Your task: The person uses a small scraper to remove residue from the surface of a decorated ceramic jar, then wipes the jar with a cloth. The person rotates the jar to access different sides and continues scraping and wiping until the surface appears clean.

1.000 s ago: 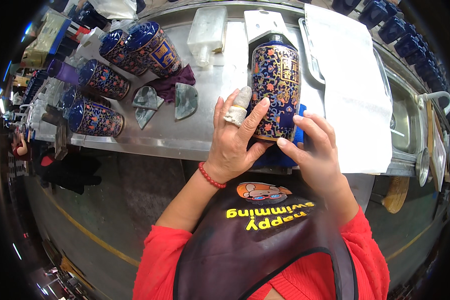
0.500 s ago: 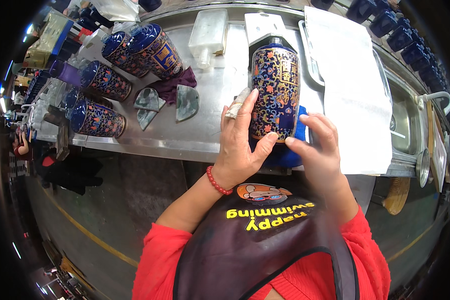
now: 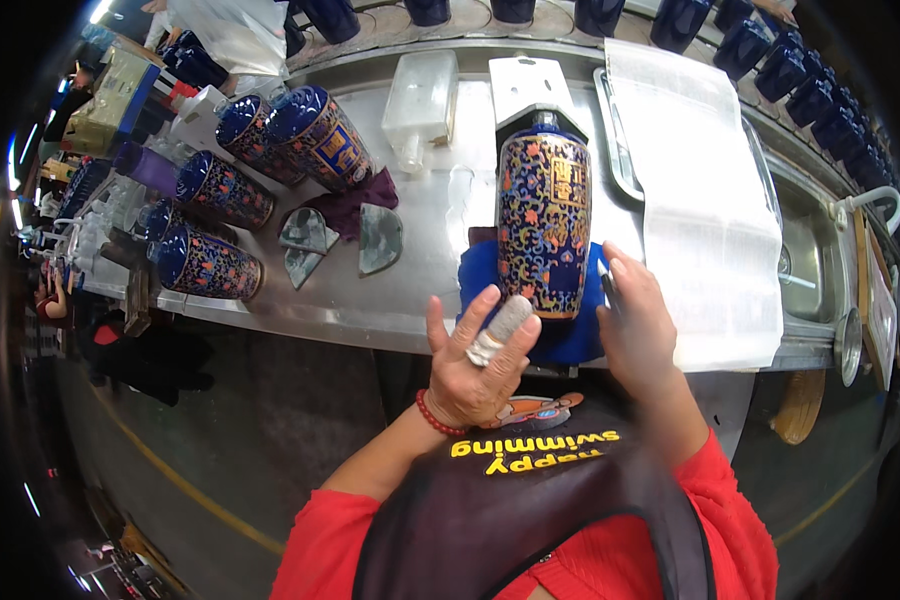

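A dark blue bottle with a colourful floral pattern and gold panel lies in front of me, neck pointing away. Its lower part rests on a blue cloth, and its neck end sits at a dark-edged white holder. My left hand is open by the bottle's lower left end, fingers spread, one finger wrapped in whitish tape. Whether its fingertips touch the bottle, I cannot tell. To the right of the bottle, my right hand is closed round a slim dark pen-like tool with a pale tip; motion blurs it.
Several patterned bottles stand at the left, beside a purple cloth and greenish flat pieces. A clear rectangular bottle lies behind. White sheeting covers a tray at the right, near a sink. Blue vessels line the back.
My left hand has drawn back from the bottle's side toward me, fingers spreading. My right hand has closed, and a pen-like tool now shows in it. More of the blue cloth shows.
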Demonstrator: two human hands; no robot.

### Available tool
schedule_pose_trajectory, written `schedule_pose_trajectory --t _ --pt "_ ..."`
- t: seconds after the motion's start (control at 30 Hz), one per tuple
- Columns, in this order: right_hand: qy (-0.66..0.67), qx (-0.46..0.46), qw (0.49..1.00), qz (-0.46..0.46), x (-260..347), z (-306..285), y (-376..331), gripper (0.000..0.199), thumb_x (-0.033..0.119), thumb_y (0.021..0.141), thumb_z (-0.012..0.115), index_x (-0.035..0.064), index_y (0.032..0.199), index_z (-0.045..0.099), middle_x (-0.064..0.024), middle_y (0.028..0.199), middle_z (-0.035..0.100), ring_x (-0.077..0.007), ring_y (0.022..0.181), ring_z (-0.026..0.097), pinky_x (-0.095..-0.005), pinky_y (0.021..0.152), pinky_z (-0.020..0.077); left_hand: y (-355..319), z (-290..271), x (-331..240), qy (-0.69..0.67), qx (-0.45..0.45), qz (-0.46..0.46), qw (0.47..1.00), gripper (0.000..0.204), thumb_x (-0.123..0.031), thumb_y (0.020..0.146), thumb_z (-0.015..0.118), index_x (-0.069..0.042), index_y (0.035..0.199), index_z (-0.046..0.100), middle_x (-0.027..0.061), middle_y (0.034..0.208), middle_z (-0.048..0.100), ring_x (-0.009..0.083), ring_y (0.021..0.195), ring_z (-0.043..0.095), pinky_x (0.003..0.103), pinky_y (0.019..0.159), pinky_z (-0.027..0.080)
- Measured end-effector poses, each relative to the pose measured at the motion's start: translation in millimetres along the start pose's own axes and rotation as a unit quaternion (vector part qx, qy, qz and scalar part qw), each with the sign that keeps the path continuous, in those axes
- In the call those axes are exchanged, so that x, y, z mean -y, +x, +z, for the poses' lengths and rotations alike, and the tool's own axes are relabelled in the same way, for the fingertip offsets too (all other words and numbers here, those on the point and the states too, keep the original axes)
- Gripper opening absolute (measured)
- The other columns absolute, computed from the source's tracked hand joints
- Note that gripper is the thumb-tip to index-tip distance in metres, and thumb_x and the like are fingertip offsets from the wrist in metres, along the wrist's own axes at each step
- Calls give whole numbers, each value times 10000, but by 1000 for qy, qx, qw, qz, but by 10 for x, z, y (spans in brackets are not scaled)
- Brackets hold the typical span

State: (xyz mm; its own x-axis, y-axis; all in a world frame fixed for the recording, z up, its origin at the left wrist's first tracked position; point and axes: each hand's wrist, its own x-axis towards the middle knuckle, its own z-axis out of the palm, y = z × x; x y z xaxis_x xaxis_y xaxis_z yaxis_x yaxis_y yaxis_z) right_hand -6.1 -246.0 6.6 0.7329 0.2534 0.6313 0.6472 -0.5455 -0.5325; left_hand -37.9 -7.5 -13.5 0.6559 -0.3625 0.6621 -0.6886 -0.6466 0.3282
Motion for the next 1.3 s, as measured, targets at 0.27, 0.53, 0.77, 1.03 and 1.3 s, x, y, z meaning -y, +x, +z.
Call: schedule_pose_trajectory --t 0.27,0.53,0.77,1.03,1.3 --pt "72 -43 996 1 -6 -44 -56 342 -50 879 706 -14 1193 574 -215 1115 690 -361 979 675 -408 842 550 374 72 88 47 38 -52 997 748 -331 848 788 -11 1468 518 209 1400 588 421 1352 480 673 1171 192" --pt "62 -32 997 14 23 -79 -47 250 24 895 735 -1 1084 574 -148 864 630 -291 729 611 -381 618 485 398 -15 239 -128 71 -87 985 839 -437 908 726 21 1528 396 260 1451 520 427 1396 445 619 1208 167" --pt "64 -29 997 19 54 -53 -48 238 22 897 731 1 1078 577 -143 845 635 -296 703 614 -376 599 487 490 13 168 -216 56 -168 960 771 -322 935 703 37 1528 367 254 1485 479 394 1405 434 564 1231 131" --pt "-66 9 989 -132 118 -145 201 270 95 715 738 105 982 706 -24 956 608 -189 780 556 -376 750 421 492 39 191 -319 37 -193 927 682 -258 1002 612 72 1537 348 249 1524 448 360 1432 407 450 1228 209" --pt "-48 134 973 -179 351 -296 324 154 183 779 671 133 924 691 22 895 588 -155 767 541 -390 786 395 465 18 234 -319 47 -167 932 597 -235 1062 482 85 1545 341 248 1553 428 348 1467 378 427 1224 230"
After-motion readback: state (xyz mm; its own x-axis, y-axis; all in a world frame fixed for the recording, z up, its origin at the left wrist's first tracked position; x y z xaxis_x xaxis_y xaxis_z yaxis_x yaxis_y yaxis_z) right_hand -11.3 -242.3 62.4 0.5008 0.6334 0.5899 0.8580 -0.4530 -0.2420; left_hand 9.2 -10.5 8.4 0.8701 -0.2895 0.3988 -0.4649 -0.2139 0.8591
